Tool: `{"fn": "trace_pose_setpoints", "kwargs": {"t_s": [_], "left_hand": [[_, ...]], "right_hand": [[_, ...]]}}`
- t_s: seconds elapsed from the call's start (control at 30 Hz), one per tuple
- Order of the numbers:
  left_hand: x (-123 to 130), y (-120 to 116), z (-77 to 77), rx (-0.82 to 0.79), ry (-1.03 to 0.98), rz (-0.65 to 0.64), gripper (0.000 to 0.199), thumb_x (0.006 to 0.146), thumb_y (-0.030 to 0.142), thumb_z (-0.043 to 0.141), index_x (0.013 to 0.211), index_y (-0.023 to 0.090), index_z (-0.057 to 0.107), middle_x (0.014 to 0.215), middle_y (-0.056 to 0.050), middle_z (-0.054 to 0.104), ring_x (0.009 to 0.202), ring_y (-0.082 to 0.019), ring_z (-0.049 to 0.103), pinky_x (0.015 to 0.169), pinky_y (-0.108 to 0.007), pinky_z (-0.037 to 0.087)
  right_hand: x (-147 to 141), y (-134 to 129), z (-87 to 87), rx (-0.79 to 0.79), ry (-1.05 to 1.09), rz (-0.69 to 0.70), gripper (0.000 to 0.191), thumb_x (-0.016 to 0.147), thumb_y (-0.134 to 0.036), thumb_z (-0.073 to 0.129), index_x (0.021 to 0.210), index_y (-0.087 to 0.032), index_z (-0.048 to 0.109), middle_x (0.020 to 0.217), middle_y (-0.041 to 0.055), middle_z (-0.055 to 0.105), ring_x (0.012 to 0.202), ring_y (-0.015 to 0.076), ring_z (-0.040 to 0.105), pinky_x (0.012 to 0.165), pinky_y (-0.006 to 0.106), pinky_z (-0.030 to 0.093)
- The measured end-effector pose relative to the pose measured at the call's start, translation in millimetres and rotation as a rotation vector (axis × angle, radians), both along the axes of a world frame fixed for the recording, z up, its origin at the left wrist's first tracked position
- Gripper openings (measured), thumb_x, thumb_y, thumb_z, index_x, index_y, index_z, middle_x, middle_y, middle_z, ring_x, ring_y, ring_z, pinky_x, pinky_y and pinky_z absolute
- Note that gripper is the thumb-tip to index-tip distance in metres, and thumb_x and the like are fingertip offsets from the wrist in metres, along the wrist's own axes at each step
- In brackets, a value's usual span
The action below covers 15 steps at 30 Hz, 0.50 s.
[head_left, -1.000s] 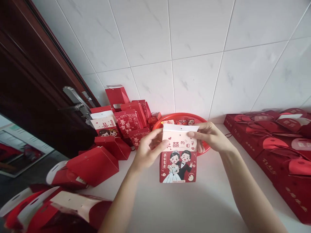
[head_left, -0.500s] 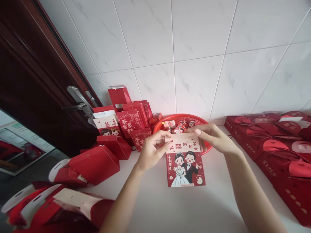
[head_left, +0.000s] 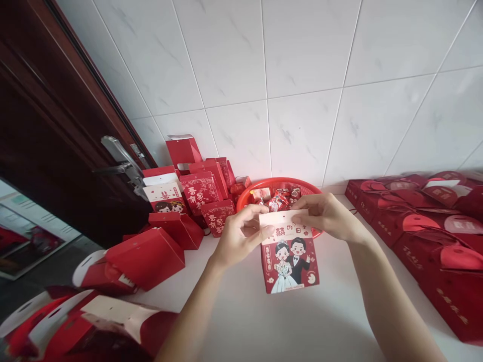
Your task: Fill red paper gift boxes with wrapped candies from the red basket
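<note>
Left grip (head_left: 243, 232) and right grip (head_left: 330, 216), equally close, pinch the far end of the box (head_left: 291, 262), its long axis running nearward

The printed box (head_left: 292, 266) looks like smooth card, the basket (head_left: 279, 180) perforated plastic, the wall (head_left: 305, 50) glossy tile, the door handle (head_left: 117, 152) at left shiny metal.

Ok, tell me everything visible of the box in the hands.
The box looks like printed card: red below with a cartoon couple, cream above with red characters and a small hole. The left hand and right hand pinch its upper part, holding it roughly upright in front of the red basket; whether it touches the table is unclear.
</note>
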<state>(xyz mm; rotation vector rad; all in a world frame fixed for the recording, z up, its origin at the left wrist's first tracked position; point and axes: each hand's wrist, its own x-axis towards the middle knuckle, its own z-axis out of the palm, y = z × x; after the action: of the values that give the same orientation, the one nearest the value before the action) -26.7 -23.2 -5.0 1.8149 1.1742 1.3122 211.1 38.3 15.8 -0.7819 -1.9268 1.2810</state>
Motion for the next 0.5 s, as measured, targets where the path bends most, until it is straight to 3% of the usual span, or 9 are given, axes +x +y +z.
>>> {"fn": "trace_pose_setpoints", "kwargs": {"t_s": [0.07,0.17,0.33,0.4,0.5], "left_hand": [[1,-2,1.0,-0.020,-0.007,0.001,0.041,0.085,0.042,0.074,0.116,0.016,0.070,0.098,-0.009,0.078,0.084,-0.022,0.076,0.069,-0.026,0.061],[2,-4,2.3,-0.033,0.099,-0.023,0.030,0.091,0.042,0.067,0.101,0.015,0.076,0.093,-0.008,0.079,0.085,-0.022,0.075,0.071,-0.027,0.060],[7,-9,3.3,0.129,0.242,-0.008,0.025,0.094,0.035,0.064,0.090,0.016,0.078,0.074,-0.003,0.076,0.064,-0.016,0.068,0.058,-0.023,0.053],[11,-11,1.6,0.179,0.244,-0.009,0.023,0.094,0.033,0.063,0.090,0.016,0.078,0.072,-0.002,0.075,0.064,-0.015,0.068,0.058,-0.021,0.054],[18,-11,-2.4,0.122,0.261,-0.108,0.023,0.095,0.034,0.064,0.096,0.017,0.079,0.083,-0.004,0.079,0.074,-0.017,0.073,0.065,-0.021,0.057]], "right_hand": [[1,-3,2.3,0.011,0.007,0.013,0.032,0.078,-0.045,0.079,0.084,-0.014,0.073,0.069,0.0042,0.067,0.056,0.0127,0.057,0.046,0.024,0.043],[2,-4,0.4,0.012,0.046,0.024,0.033,0.076,-0.047,0.082,0.083,-0.016,0.074,0.070,0.0047,0.067,0.058,0.0144,0.057,0.048,0.026,0.045],[9,-6,-16.3,-0.094,0.156,0.010,0.042,0.073,-0.050,0.084,0.092,-0.015,0.074,0.068,0.0025,0.063,0.055,0.0114,0.053,0.045,0.023,0.039],[15,-13,-23.6,-0.106,0.152,-0.004,0.042,0.074,-0.054,0.082,0.086,-0.014,0.073,0.064,0.0012,0.060,0.053,0.0096,0.048,0.045,0.022,0.036],[27,-34,-31.9,-0.049,0.128,-0.073,0.047,0.078,-0.060,0.076,0.069,-0.014,0.068,0.060,0.0008,0.054,0.053,0.0092,0.044,0.047,0.023,0.035]]}}
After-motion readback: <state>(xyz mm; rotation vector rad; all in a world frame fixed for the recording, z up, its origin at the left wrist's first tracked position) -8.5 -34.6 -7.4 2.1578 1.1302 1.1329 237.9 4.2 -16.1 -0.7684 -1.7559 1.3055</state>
